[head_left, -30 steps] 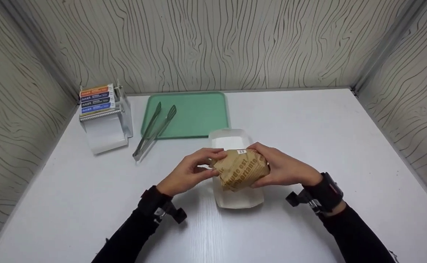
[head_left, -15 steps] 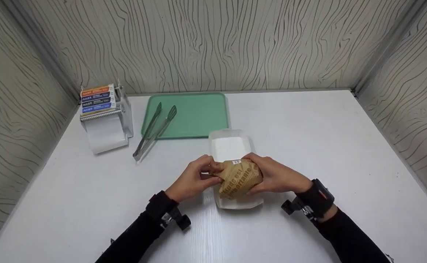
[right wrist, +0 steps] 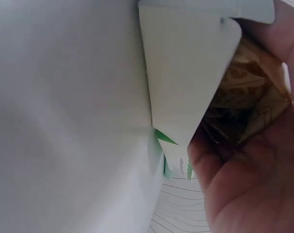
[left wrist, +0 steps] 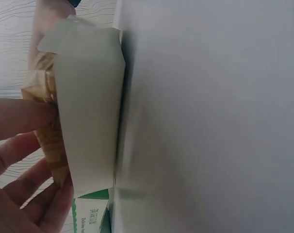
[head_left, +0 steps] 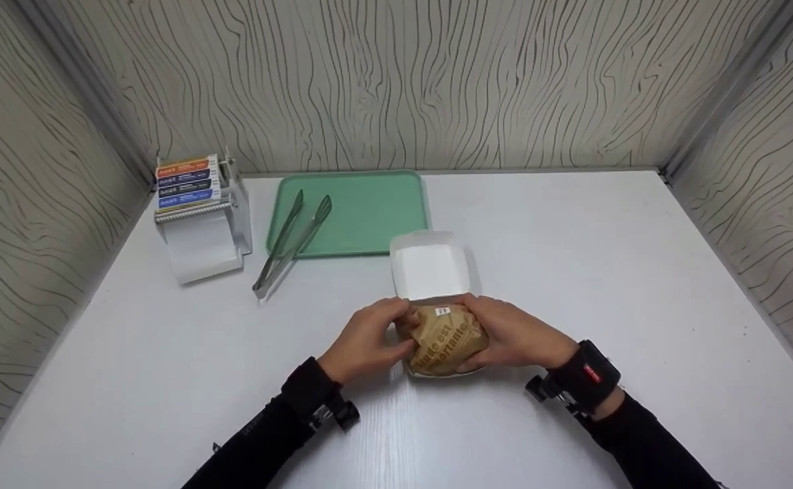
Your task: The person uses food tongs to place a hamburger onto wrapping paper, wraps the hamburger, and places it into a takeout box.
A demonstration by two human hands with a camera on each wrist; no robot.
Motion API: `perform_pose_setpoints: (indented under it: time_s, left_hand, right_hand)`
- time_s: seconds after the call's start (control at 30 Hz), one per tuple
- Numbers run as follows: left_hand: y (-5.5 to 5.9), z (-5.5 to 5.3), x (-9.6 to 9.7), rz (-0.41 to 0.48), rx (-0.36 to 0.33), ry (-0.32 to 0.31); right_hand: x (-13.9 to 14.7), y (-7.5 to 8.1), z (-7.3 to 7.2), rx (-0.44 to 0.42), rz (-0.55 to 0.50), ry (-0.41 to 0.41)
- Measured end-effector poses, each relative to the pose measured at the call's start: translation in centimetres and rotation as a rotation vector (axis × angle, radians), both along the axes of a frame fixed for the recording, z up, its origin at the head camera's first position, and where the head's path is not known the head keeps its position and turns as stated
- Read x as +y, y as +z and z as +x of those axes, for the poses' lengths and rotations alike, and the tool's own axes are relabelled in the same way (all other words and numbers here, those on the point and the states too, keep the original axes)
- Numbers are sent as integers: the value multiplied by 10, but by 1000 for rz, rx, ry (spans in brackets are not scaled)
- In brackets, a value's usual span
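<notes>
Grain-patterned panels (head_left: 396, 81) stand behind a white table (head_left: 586, 258). On it sits a white box (left wrist: 89, 116), its lid (head_left: 432, 270) tipped back, with a brown paper-wrapped parcel (head_left: 447, 346) in the near half, bulging above the sides. The left hand (head_left: 366, 341) curls spaced fingers against it; the right hand (head_left: 522, 336) grips it between thumb and fingers. Whether it touches the bottom cannot be told. Seating it well probably means keeping it level, pressing lightly, then slipping both hands out evenly without buckling the thin sides.

Free to pass over the table (head_left: 614, 265) beyond the right hand (head_left: 512, 333), but hindered back-left by tongs (head_left: 298, 246), tray (head_left: 376, 217) and dispenser (head_left: 199, 221).
</notes>
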State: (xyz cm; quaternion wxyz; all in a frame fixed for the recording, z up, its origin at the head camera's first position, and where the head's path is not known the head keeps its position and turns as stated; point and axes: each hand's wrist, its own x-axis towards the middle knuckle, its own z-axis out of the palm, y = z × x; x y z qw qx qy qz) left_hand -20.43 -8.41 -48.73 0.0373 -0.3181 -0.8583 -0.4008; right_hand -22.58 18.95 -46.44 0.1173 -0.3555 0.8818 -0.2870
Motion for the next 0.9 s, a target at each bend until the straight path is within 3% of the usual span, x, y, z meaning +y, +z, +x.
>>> perform_pose_setpoints:
  time_s: [0.17, 0.3, 0.53, 0.63, 0.8, 0.9]
  left_hand:
    - [6, 5, 5, -111, 119, 90]
    - [11, 12, 12, -159, 181, 67]
    - [17, 15, 22, -223, 218, 11]
    - [20, 18, 23, -296, 200, -13]
    - [25, 16, 13, -314, 25, -77]
    - [24, 14, 8, -299, -22, -102]
  right_hand:
    - [-1, -2, -2, 39, 9, -22]
    - [-1, -4, -4, 76, 11, -52]
    - [-2, -6, -3, 125, 6, -52]
    - [-4, -5, -3, 140, -4, -52]
    - [-8, -1, 0, 134, 37, -96]
    - [-4, 5, -1, 82, 36, -45]
